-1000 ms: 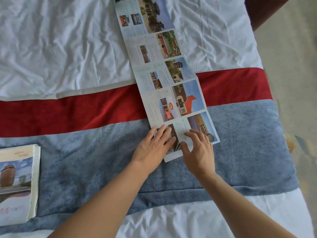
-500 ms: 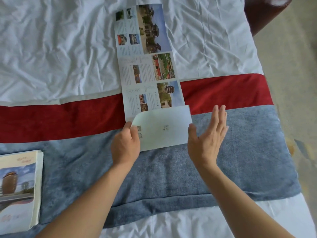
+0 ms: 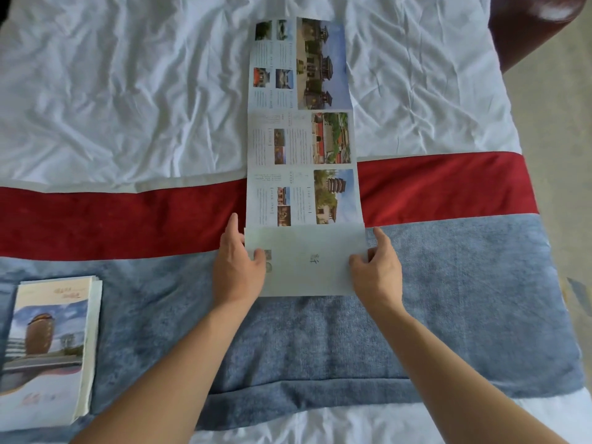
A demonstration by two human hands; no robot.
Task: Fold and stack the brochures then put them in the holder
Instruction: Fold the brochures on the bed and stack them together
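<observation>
Three printed panels of the brochure (image 3: 302,139) are seen stretching straight away from the hands, its long axis running from them toward the far side of the bed (image 3: 128,91). The nearest section has been turned over, so that a pale, nearly blank back is shown between the hands. Its left edge is pinched by the left hand (image 3: 238,261), thumb on top; its right edge is pinched by the right hand (image 3: 376,267) in the same way. Both hands lie about equally near. The next fold is judged to go forward, along that axis. A stack of folded brochures (image 3: 48,347) rests well apart, left of the left forearm. No holder is visible.
</observation>
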